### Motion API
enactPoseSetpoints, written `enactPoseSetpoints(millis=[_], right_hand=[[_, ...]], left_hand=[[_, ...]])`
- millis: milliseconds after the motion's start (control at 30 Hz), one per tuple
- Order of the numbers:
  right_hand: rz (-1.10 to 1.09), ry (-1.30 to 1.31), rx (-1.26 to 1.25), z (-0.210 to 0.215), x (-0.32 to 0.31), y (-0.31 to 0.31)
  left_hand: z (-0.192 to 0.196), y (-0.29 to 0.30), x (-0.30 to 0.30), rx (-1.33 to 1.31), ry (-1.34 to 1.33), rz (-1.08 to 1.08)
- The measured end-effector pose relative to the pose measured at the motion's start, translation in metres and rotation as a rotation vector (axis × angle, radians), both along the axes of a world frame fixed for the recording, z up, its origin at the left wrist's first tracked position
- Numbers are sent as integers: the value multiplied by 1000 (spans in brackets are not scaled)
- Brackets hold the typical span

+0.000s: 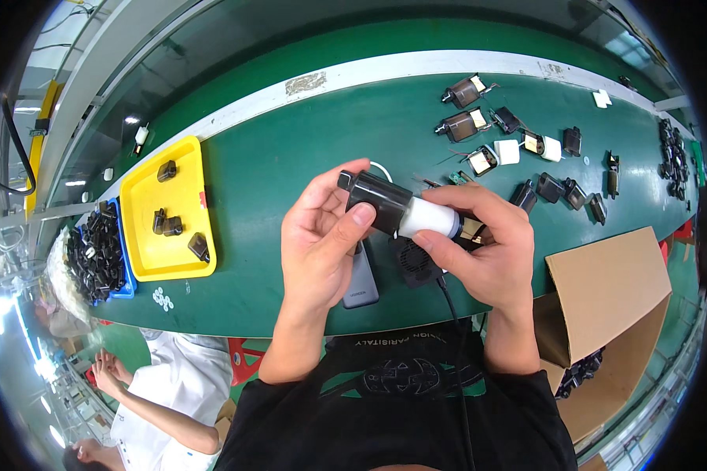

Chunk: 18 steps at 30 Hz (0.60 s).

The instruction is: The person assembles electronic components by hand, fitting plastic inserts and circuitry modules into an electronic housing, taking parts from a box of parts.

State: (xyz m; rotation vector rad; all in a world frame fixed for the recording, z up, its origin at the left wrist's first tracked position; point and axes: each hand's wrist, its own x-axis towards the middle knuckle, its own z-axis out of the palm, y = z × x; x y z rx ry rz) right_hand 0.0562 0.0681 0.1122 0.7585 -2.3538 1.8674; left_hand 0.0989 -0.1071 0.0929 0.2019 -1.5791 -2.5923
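In front of my chest I hold a glossy black plastic housing [377, 202] with a white cylindrical part [428, 217] at its right end. The fingers and thumb of my left hand [322, 228] are closed around the black housing. My right hand [487, 235] pinches the white part between thumb and fingers. Both pieces touch end to end and tilt slightly down to the right; whether they are joined I cannot tell. Below them lie a grey, rounded rectangular device [360, 284] and a black device with a round vent grille [416, 259], partly hidden by my hands.
A yellow tray [169, 271] with several black housings stands left, beside a heaped blue bin [131, 275]. Black housings [551, 187] and wired assemblies [463, 124] lie to the right. An open cardboard box [609, 290] stands at right. A person in white [177, 385] sits lower left.
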Motion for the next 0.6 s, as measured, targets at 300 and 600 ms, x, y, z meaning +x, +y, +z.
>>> enactPoseSetpoints(millis=[300, 600], right_hand=[[-19, -145, -140, -2, 1, 2], [73, -30, -32, -1, -1, 7]], left_hand=[[10, 11, 3, 312, -42, -10], [12, 18, 9, 198, 42, 69]])
